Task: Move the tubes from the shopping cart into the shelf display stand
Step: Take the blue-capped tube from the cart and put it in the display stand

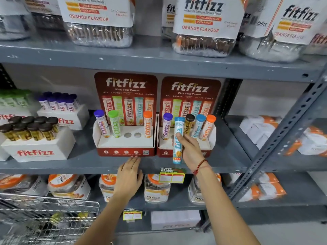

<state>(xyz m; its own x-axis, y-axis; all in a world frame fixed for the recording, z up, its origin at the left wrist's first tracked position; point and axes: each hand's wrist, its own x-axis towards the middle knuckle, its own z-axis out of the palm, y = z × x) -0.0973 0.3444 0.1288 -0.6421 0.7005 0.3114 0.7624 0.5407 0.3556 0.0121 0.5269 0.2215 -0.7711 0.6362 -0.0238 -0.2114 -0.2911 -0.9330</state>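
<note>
Two red display stands sit side by side on the middle shelf. The left stand (123, 141) holds a purple-capped, a green-capped and an orange-capped tube, with two empty holes (132, 135) between them. The right stand (208, 144) holds purple, brown, blue and orange-capped tubes. My right hand (190, 150) grips a blue-capped tube (177, 138) upright in front of the right stand. My left hand (129, 174) rests flat with fingers apart on the shelf edge below the left stand. The wire shopping cart (53, 206) is at the lower left.
White boxes with brown-capped and purple-capped tubes (30, 128) stand left of the stands. Large lozenge jars (205, 29) fill the top shelf, more jars the shelf below. White and orange boxes (258, 128) sit right. A slanted metal brace (283, 133) crosses at right.
</note>
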